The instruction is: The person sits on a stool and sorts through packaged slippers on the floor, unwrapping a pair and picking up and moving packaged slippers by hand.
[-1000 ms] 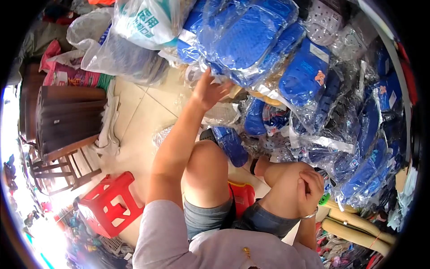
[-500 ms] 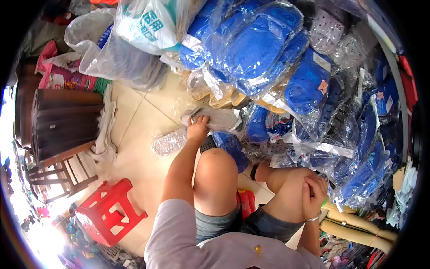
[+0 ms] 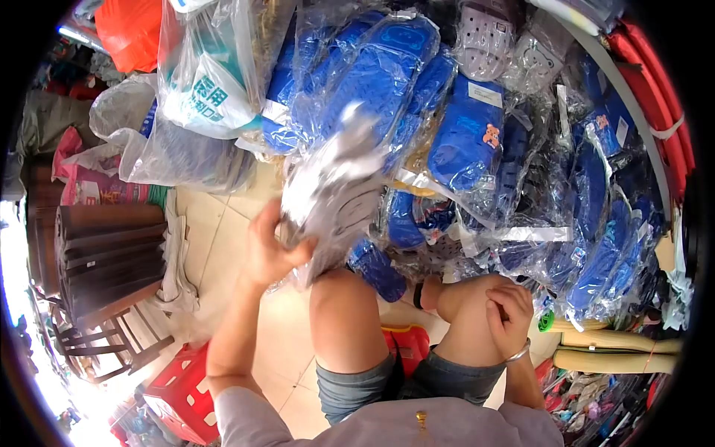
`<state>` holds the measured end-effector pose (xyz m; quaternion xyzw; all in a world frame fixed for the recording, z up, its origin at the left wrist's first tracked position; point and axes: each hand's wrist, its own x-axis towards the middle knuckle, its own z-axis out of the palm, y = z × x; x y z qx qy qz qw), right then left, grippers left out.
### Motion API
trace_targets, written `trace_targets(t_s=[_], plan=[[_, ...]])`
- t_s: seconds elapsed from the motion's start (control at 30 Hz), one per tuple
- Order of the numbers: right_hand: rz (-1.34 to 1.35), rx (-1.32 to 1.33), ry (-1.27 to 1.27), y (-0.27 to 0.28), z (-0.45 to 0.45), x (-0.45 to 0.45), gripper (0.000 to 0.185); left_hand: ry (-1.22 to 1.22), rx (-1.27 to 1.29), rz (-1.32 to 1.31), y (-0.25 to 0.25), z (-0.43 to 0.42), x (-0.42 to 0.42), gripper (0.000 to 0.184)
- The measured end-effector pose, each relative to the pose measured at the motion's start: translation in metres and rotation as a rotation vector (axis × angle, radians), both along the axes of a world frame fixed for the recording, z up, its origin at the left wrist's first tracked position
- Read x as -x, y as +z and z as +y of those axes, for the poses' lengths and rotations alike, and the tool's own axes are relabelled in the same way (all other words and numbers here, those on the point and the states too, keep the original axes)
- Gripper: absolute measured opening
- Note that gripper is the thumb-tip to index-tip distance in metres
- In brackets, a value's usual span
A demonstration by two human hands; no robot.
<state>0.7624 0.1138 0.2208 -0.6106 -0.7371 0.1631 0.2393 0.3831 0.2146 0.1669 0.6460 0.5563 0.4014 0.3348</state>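
Observation:
My left hand [image 3: 275, 249] grips a plastic-wrapped grey slipper bundle [image 3: 335, 197], held up above the floor by my left knee. Motion blurs the bundle, so its exact number of slippers cannot be made out. Its upper end overlaps the heap of blue clogs [image 3: 376, 71] in clear bags. On my right knee rests my right hand [image 3: 512, 313], its fingers lying loosely on the skin with nothing in them. A single bagged blue clog [image 3: 465, 134] with a bear charm lies among the pile, and a grey clog [image 3: 484, 45] sits behind it.
Clear and white bags [image 3: 212, 89] stand at the back left. A dark wooden stool [image 3: 112, 253] and a red plastic stool [image 3: 182, 395] are to my left. Beige rolls [image 3: 618, 350] lie at the right. Tiled floor [image 3: 279, 328] shows between them.
My left hand has lifted the grey wrapped slippers off the floor, swinging them up and tilting them upright. My right hand stays on the knee. The view has shifted slightly.

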Motion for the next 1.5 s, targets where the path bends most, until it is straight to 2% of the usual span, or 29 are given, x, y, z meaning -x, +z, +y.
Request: trace_targets(t_s=[0.03, 0.07, 0.1, 0.13, 0.2, 0.27, 0.33, 0.37, 0.4, 0.47, 0.5, 0.6, 0.67, 0.7, 0.73, 0.8, 0.87, 0.97, 1.1, 1.2, 1.27, 1.33, 1.4, 1.5], plan=[[0.006, -0.001, 0.012, -0.001, 0.000, 0.000, 0.013, -0.036, -0.028, -0.072, 0.022, 0.022, -0.016, 0.043], [0.010, -0.002, 0.024, -0.001, 0.000, -0.001, 0.013, -0.079, 0.001, 0.067, 0.061, 0.046, -0.037, 0.045], [0.007, -0.007, 0.025, -0.001, 0.001, -0.001, 0.013, -0.143, 0.125, 0.087, 0.089, 0.072, -0.057, 0.044], [0.012, -0.011, 0.019, -0.002, 0.000, 0.000, 0.013, -0.144, -0.026, -0.103, 0.084, 0.098, -0.081, 0.043], [0.022, -0.017, 0.008, -0.002, 0.000, 0.001, 0.014, -0.045, -0.106, -0.215, 0.079, 0.154, -0.123, 0.044], [0.040, -0.006, -0.017, -0.002, 0.001, 0.001, 0.010, 0.141, -0.364, -0.065, 0.044, 0.200, -0.153, 0.045], [0.029, -0.004, -0.020, 0.000, 0.001, -0.001, 0.012, 0.081, -0.466, 0.047, 0.036, 0.187, -0.165, 0.044], [0.022, 0.000, -0.027, -0.001, 0.000, -0.002, 0.013, -0.055, -0.408, 0.148, 0.031, 0.175, -0.163, 0.045], [0.026, 0.003, -0.037, -0.002, 0.000, -0.003, 0.013, -0.066, -0.406, 0.149, 0.032, 0.158, -0.159, 0.045], [0.030, 0.008, -0.032, -0.003, 0.000, -0.008, 0.013, -0.149, -0.534, 0.548, 0.032, 0.117, -0.149, 0.047], [0.027, 0.017, -0.029, -0.003, 0.000, -0.010, 0.013, -0.147, -0.525, 0.546, 0.029, 0.098, -0.145, 0.047], [0.013, 0.020, -0.021, -0.001, 0.002, -0.014, 0.013, -0.207, -0.447, 0.641, 0.014, 0.067, -0.134, 0.053], [0.023, 0.011, -0.025, -0.001, -0.001, -0.016, 0.013, -0.221, -0.549, 0.948, -0.013, 0.062, -0.129, 0.066], [0.017, 0.011, -0.028, -0.001, -0.002, -0.017, 0.013, -0.169, -0.680, 0.933, -0.026, 0.072, -0.129, 0.079], [0.019, 0.014, -0.034, -0.001, -0.002, -0.016, 0.013, -0.168, -0.681, 0.929, -0.017, 0.082, -0.131, 0.079], [0.021, 0.018, -0.033, -0.001, -0.003, -0.014, 0.013, -0.304, -0.467, 0.751, 0.004, 0.100, -0.137, 0.082], [0.024, 0.020, -0.041, -0.001, -0.003, -0.012, 0.012, -0.278, -0.488, 0.738, 0.004, 0.120, -0.145, 0.082], [0.007, 0.011, -0.033, -0.001, -0.002, -0.007, 0.010, -0.291, -0.481, 0.680, 0.001, 0.126, -0.143, 0.076], [0.020, 0.050, 0.001, -0.004, -0.004, -0.004, 0.009, -0.193, -0.471, 0.591, -0.010, 0.083, -0.117, 0.071], [0.030, 0.055, -0.080, -0.011, -0.009, -0.007, 0.011, -0.008, -0.535, 0.437, -0.038, 0.028, -0.053, 0.051], [-0.020, 0.069, -0.063, -0.009, -0.010, -0.008, 0.011, 0.320, -0.284, 0.448, -0.096, -0.013, -0.004, 0.042], [-0.034, 0.103, -0.042, -0.012, -0.011, -0.014, 0.010, 0.423, 0.114, 0.514, -0.183, -0.067, 0.047, 0.047], [-0.043, 0.105, -0.082, -0.013, -0.010, -0.016, 0.010, 0.376, 0.661, 0.619, -0.234, -0.120, 0.062, 0.059], [-0.041, 0.142, -0.106, -0.016, -0.009, -0.022, 0.012, 0.177, 0.877, 0.749, -0.268, -0.150, 0.055, 0.083]])
